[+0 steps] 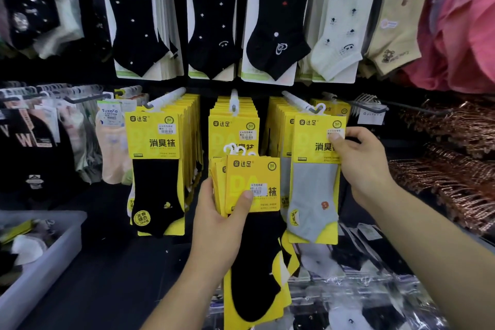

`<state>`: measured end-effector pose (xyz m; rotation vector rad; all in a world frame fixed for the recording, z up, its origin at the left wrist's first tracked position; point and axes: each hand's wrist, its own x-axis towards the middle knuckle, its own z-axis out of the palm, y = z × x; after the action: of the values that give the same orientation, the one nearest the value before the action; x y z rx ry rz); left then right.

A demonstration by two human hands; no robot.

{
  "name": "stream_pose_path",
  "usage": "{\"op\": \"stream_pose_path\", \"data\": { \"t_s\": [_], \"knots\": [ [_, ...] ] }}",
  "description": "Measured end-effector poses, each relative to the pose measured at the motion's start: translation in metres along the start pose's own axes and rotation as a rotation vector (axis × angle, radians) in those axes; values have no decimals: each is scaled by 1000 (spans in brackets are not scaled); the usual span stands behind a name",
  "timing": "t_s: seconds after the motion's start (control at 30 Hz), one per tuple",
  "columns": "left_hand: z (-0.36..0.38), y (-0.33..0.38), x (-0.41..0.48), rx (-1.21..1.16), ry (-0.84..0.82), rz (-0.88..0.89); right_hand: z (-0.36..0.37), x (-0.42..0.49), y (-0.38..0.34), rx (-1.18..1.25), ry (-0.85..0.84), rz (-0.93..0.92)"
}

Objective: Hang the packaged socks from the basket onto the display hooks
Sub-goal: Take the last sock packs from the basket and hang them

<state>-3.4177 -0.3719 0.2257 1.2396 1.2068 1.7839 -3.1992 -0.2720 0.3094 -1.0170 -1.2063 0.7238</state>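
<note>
My left hand [222, 211] is gripping a fanned stack [251, 171] of packs before the rack; my right hand [359, 166] is pinching the grey pack [313, 190] at the right hook [297, 100]. I'm judging them light and floppy, so I'm favouring the stiff card top.

Left hand [222, 211]: forearm runs to the frame edge at 6 o'clock. Right hand [361, 166]: forearm runs to the edge at 4 o'clock. Both forearms bare along their whole visible length. Thumbnails trimmed short, plain.
</note>
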Motion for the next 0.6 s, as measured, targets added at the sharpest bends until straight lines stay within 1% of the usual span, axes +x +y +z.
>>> {"op": "stream_pose_path", "data": {
  "t_s": [0.13, 0.23, 0.4, 0.47, 0.5, 0.53, 0.6],
  "knots": [
    [0, 0, 0, -1, -2, -2, 6, 6, 4, -102, 16, -19],
    [1, 1, 0, -5, -5, 7, 10, 9, 8, -187, 74, -40],
    [2, 1, 1, -26, -12, 5, 14, 12, 13, -238, 176, 20],
    [3, 1, 0, -33, -16, 0, 14, 4, 13, -279, 179, 11],
    [3, 1, 0, -38, -16, -5, 14, -2, 12, -301, 142, -1],
    [3, 1, 0, -43, -15, -9, 15, -10, 10, -315, 69, -8],
    [3, 2, 0, -50, -20, -8, 21, -29, 5, -324, -157, 21]
  ]
}}
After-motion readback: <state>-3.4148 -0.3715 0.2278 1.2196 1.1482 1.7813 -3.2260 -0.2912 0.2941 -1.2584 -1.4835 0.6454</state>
